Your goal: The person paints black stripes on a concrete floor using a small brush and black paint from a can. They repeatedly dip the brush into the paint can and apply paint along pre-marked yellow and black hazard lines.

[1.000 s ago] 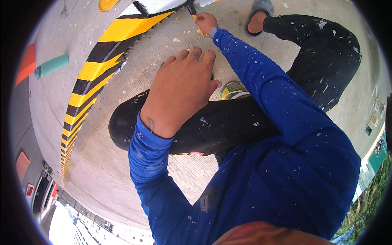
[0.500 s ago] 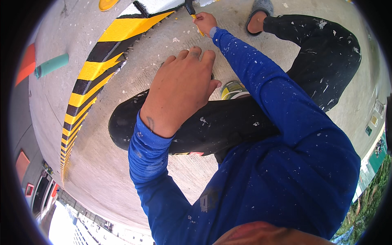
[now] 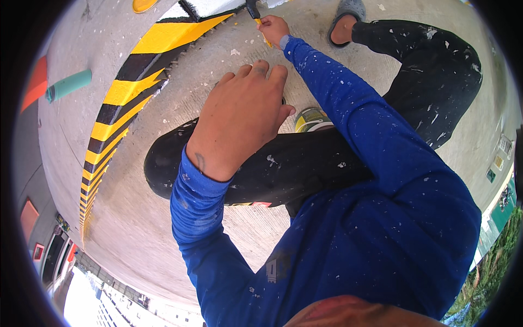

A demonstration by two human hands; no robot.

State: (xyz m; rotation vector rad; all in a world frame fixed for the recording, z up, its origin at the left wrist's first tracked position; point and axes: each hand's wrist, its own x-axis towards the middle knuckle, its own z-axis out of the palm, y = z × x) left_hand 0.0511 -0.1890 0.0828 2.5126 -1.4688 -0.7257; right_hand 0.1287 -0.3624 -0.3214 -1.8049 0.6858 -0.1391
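Note:
My right hand [image 3: 274,30] is closed around the yellow handle of a paintbrush [image 3: 253,10] at the top of the view. The brush's dark head points up beside the painted curb [image 3: 180,34], which has yellow and black stripes and a white stretch at its top end. My left hand [image 3: 239,117] hangs above my bent knee, back upward. Its fingers are loosely bent and the thumb stands apart, with nothing visible in them, though the palm is hidden. A small dark bit shows between thumb and fingers; I cannot make out what it is.
A paint pail [image 3: 311,120] stands behind my knee, partly hidden by my right sleeve. A yellow round lid or dish [image 3: 144,5] lies beyond the curb. A green roll [image 3: 69,85] lies at the left. My clog-shod foot [image 3: 348,22] rests on the concrete at the upper right.
Almost nothing differs. The view has shifted very slightly, while both hands keep their poses and the brush stays at the curb.

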